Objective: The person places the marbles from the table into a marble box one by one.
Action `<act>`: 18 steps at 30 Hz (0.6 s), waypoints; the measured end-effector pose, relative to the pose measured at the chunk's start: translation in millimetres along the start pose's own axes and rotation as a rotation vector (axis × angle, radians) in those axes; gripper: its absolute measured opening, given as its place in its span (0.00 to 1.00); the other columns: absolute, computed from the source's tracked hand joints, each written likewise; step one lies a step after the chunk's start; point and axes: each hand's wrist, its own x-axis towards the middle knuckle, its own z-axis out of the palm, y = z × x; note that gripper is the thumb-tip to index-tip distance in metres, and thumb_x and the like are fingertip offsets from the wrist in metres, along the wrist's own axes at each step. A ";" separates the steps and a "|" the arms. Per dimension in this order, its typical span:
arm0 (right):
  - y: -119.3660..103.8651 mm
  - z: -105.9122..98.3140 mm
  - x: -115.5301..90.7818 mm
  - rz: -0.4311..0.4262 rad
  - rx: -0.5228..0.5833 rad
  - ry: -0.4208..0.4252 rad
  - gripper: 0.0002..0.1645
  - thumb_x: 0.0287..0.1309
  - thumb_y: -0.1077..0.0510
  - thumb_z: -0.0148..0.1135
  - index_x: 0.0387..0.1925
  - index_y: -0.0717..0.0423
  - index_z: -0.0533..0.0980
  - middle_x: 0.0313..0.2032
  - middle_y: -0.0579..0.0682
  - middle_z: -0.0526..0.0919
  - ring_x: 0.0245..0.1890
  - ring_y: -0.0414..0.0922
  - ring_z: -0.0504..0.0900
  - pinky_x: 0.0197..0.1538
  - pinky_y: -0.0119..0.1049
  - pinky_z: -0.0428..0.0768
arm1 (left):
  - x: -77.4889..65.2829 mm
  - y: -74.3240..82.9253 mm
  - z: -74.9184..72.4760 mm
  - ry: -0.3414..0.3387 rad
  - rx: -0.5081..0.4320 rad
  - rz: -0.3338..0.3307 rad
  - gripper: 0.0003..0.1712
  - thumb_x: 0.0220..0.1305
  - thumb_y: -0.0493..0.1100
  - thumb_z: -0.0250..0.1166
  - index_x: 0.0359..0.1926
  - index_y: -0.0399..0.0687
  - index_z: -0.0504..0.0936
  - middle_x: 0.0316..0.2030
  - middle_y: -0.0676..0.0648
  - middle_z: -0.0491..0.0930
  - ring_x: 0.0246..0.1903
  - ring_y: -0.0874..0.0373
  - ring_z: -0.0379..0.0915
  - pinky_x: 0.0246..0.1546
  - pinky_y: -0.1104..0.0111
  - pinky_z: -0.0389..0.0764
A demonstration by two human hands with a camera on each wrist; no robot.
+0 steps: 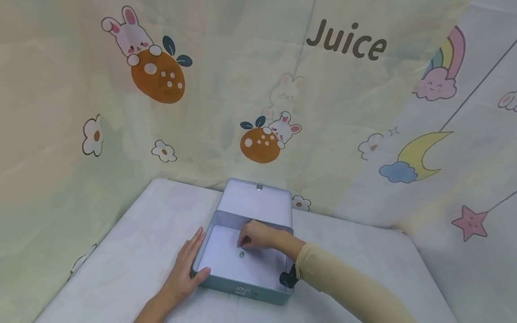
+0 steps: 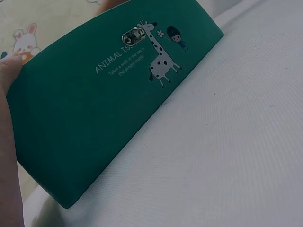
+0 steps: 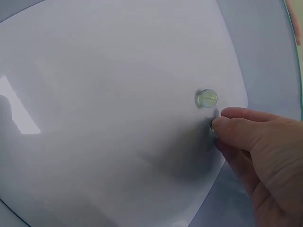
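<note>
A green metal box point(image 1: 220, 283) stands with its hinged lid point(image 1: 250, 202) laid back in the head view. Its outer front point(image 2: 71, 118) shows a giraffe print and a latch point(image 2: 133, 36) in the left wrist view. My left hand point(image 1: 183, 267) rests along the left wall, fingers straight outside, thumb over the front corner rim. Inside the box, my right hand point(image 1: 257, 235) pinches a small glass marble point(image 3: 213, 126) between thumb and fingertips, mostly hidden by them. Another clear, greenish glass marble point(image 3: 207, 98) lies on the white box floor beside those fingertips.
The box sits on a white cloth-covered table point(image 1: 347, 260). A printed curtain point(image 1: 210, 89) with rabbits and flowers hangs behind the table. A dark device point(image 1: 288, 279) is at my right wrist, over the box's right wall.
</note>
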 end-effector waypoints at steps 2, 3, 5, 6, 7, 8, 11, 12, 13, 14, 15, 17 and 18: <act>-0.2 -2.0 -1.2 -0.006 -0.003 0.003 0.09 0.54 0.59 0.66 0.38 0.45 0.84 0.37 0.38 0.85 0.39 0.29 0.79 0.44 0.18 0.75 | 0.2 -0.3 0.2 -0.002 -0.002 -0.002 0.46 0.53 0.48 0.62 0.71 0.38 0.56 0.72 0.39 0.53 0.73 0.53 0.45 0.71 0.75 0.33; -0.8 -3.7 -2.4 -0.008 -0.001 0.008 0.10 0.54 0.59 0.66 0.39 0.45 0.84 0.37 0.38 0.85 0.39 0.30 0.79 0.44 0.19 0.75 | 0.2 -0.2 0.1 -0.006 -0.003 -0.007 0.46 0.53 0.48 0.62 0.71 0.39 0.56 0.72 0.40 0.53 0.73 0.54 0.45 0.71 0.76 0.33; -1.8 -7.7 -6.6 -0.009 0.006 0.022 0.10 0.54 0.59 0.66 0.39 0.46 0.84 0.37 0.39 0.85 0.40 0.30 0.80 0.45 0.18 0.75 | 0.5 0.1 0.2 -0.013 0.000 -0.016 0.46 0.54 0.48 0.62 0.71 0.39 0.56 0.73 0.40 0.53 0.73 0.55 0.45 0.71 0.76 0.34; -3.4 -10.8 -9.8 -0.011 0.016 0.031 0.10 0.54 0.60 0.66 0.40 0.47 0.84 0.38 0.39 0.85 0.40 0.31 0.80 0.45 0.19 0.76 | 0.4 0.2 0.2 -0.014 0.002 -0.018 0.46 0.53 0.48 0.62 0.71 0.39 0.56 0.73 0.41 0.53 0.73 0.56 0.44 0.71 0.76 0.34; -5.3 -14.5 -13.8 -0.014 0.026 0.041 0.10 0.54 0.60 0.66 0.40 0.49 0.84 0.38 0.40 0.85 0.40 0.31 0.80 0.45 0.19 0.76 | 0.2 0.2 0.1 -0.015 0.004 -0.021 0.46 0.53 0.48 0.62 0.72 0.39 0.55 0.73 0.41 0.53 0.73 0.56 0.44 0.71 0.76 0.34; -7.1 -18.3 -18.4 -0.017 0.037 0.056 0.10 0.54 0.61 0.66 0.40 0.50 0.84 0.38 0.41 0.85 0.40 0.32 0.81 0.45 0.19 0.77 | 0.0 0.2 0.0 -0.014 0.006 -0.023 0.46 0.53 0.48 0.62 0.72 0.40 0.55 0.73 0.41 0.53 0.73 0.57 0.44 0.71 0.76 0.34; -11.0 -31.6 -39.9 -0.016 0.075 0.107 0.10 0.55 0.62 0.65 0.40 0.54 0.84 0.39 0.44 0.85 0.41 0.36 0.82 0.46 0.22 0.78 | 0.9 0.6 1.4 -0.010 0.006 -0.017 0.46 0.53 0.47 0.62 0.72 0.40 0.55 0.72 0.40 0.53 0.73 0.57 0.45 0.72 0.74 0.35; -11.4 -35.9 -48.9 -0.014 0.089 0.127 0.10 0.55 0.63 0.65 0.41 0.55 0.84 0.39 0.44 0.84 0.42 0.38 0.83 0.46 0.23 0.79 | 1.3 1.0 2.0 -0.010 0.005 -0.015 0.46 0.53 0.47 0.62 0.72 0.40 0.55 0.72 0.40 0.53 0.73 0.57 0.45 0.72 0.74 0.36; -10.7 -39.1 -58.3 -0.012 0.097 0.151 0.10 0.55 0.62 0.65 0.41 0.55 0.84 0.40 0.44 0.84 0.43 0.38 0.83 0.47 0.24 0.79 | 1.5 1.6 2.3 -0.010 0.005 -0.015 0.46 0.54 0.47 0.62 0.72 0.40 0.55 0.72 0.40 0.53 0.73 0.57 0.45 0.72 0.74 0.36; -9.4 -41.6 -68.0 -0.005 0.106 0.177 0.10 0.55 0.62 0.65 0.41 0.54 0.84 0.40 0.44 0.84 0.43 0.39 0.83 0.47 0.25 0.80 | 1.5 2.2 2.5 -0.011 0.005 -0.015 0.46 0.54 0.47 0.62 0.72 0.40 0.55 0.72 0.40 0.53 0.73 0.57 0.45 0.72 0.74 0.36; -7.8 -43.3 -78.0 0.005 0.116 0.203 0.10 0.56 0.62 0.65 0.41 0.54 0.84 0.41 0.44 0.84 0.44 0.39 0.83 0.47 0.26 0.80 | 1.0 2.6 2.6 -0.013 0.005 -0.016 0.46 0.54 0.47 0.62 0.72 0.40 0.55 0.72 0.40 0.53 0.73 0.56 0.44 0.72 0.74 0.36; -3.1 -45.0 -99.3 0.037 0.132 0.261 0.10 0.56 0.61 0.65 0.41 0.53 0.84 0.41 0.43 0.84 0.44 0.39 0.82 0.47 0.27 0.80 | -0.5 3.1 2.6 -0.014 0.007 -0.028 0.46 0.54 0.46 0.62 0.72 0.41 0.55 0.73 0.41 0.53 0.73 0.57 0.44 0.72 0.74 0.36; 0.0 -44.3 -109.9 0.058 0.141 0.292 0.10 0.55 0.61 0.65 0.41 0.52 0.84 0.41 0.42 0.84 0.43 0.39 0.82 0.47 0.28 0.81 | -1.6 3.5 2.4 -0.014 0.009 -0.036 0.46 0.54 0.46 0.63 0.72 0.42 0.55 0.73 0.42 0.53 0.73 0.57 0.44 0.71 0.74 0.36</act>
